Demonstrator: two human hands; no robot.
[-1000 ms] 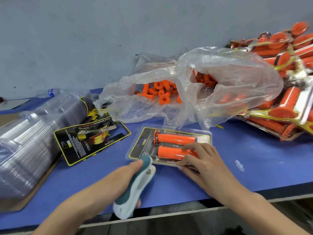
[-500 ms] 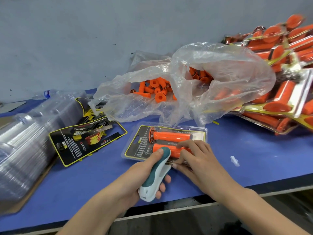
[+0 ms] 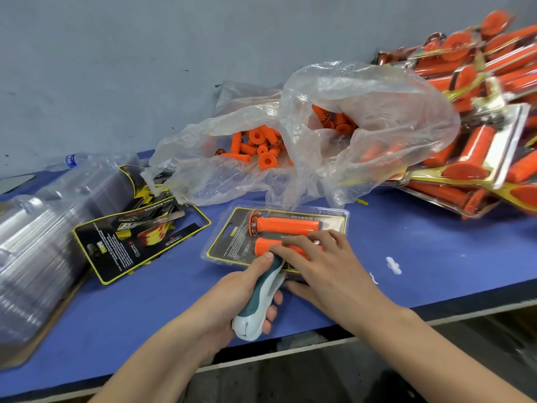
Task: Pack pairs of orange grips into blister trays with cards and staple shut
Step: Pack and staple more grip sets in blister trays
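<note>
The left hand [image 3: 229, 295] grips a teal-and-white stapler [image 3: 261, 298], fingers curled under its body and thumb lying along the top. The stapler's nose meets the near edge of a clear blister tray [image 3: 220, 242]. The right hand [image 3: 328, 274] presses down on that tray with straight, spread fingers. Its fingertips lie over the lower grip [image 3: 266, 246], and its thumb rests by the tray's near edge.

The tray lies flat on the blue table [image 3: 436, 251], near the middle. It holds two orange grips side by side: the upper grip [image 3: 286, 223] is uncovered, the lower one partly under the fingers. Behind them sits a black card [image 3: 232, 232] with a yellow border. "DIAMOND" reads upside down along its far edge; the small print is too fine to read.

To the left lies a fanned stack of cards [image 3: 139, 237], the top one printed "FULL DIAMOND". Further left is a stack of empty trays [image 3: 37, 242], with a bottle [image 3: 72, 159] beyond it. Behind the tray a clear bag [image 3: 377, 117] holds loose grips [image 3: 258, 146]. At far right, finished packs [image 3: 479, 126] are heaped.
</note>
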